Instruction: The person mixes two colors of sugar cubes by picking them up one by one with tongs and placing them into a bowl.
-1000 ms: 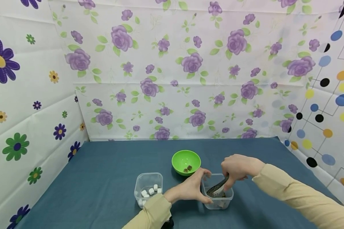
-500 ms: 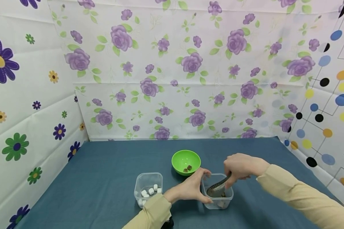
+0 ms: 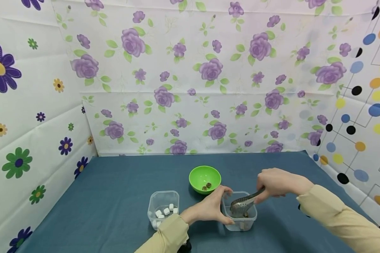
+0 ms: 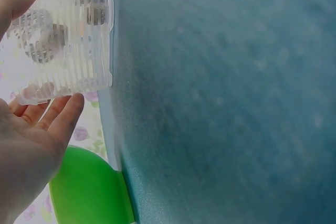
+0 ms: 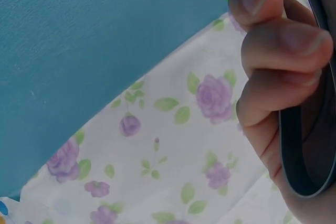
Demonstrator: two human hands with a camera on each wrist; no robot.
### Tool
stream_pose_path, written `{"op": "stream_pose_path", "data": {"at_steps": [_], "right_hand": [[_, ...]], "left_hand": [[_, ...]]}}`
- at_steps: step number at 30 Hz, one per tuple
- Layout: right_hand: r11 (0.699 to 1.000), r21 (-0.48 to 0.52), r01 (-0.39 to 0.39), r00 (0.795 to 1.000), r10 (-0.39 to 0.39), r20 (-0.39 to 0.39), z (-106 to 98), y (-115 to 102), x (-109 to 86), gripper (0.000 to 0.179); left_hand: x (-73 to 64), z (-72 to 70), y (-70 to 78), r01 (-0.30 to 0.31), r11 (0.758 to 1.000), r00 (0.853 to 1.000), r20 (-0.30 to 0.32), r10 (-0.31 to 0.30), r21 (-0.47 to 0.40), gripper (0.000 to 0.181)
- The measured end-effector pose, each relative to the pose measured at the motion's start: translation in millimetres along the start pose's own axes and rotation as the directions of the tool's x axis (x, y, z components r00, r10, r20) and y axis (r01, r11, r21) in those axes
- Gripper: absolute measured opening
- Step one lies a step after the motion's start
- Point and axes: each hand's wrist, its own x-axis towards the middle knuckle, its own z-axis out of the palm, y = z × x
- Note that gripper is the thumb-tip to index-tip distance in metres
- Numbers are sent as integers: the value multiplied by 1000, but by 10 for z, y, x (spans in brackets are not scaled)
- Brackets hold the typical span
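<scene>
My left hand (image 3: 207, 207) grips a clear plastic container (image 3: 239, 225), thumb on the near side and fingers on the far side. With curled fingers, my right hand (image 3: 280, 182) holds metal tongs (image 3: 242, 205), whose perforated head slants down inside that container. Their bent dark end (image 5: 292, 153) loops beside the palm in the right wrist view. Through the ribbed container wall (image 4: 89, 72), the left wrist view shows the perforated head and a brownish piece. Small brown pieces (image 3: 246, 215) lie under the tongs; whether the tongs pinch one I cannot tell.
Behind my left hand stands a green bowl (image 3: 202, 171) with a few small brown pieces (image 3: 208, 185) in it. Left of my hand is another clear container (image 3: 164, 195) holding several white cubes (image 3: 166, 211). Blue cloth (image 3: 130, 196) covers the table; patterned sheets (image 3: 190, 116) hang around it.
My right hand has shifted to the right, and the tongs lie at a flatter slant with their head still inside the container. My left hand stays in place on the container.
</scene>
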Motion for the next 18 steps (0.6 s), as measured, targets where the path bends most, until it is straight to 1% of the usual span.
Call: {"op": "stream_pose_path", "data": {"at_steps": [6, 9, 14, 18], "right_hand": [[998, 60, 16, 999, -14, -36, -1, 85, -93, 40], [995, 98, 26, 999, -21, -50, 1, 118, -137, 40], [989, 148, -1, 999, 9, -54, -45, 161, -203, 37], [990, 143, -17, 997, 28, -76, -88, 189, -243, 38]], "left_hand": [[-1, -3, 2, -4, 1000, 1000, 3, 4, -4, 73], [-3, -6, 9, 0, 1000, 1000, 5, 0, -5, 73], [-8, -14, 13, 14, 1000, 1000, 10, -14, -10, 74], [-6, -13, 10, 25, 999, 1000, 14, -24, -27, 74]]}}
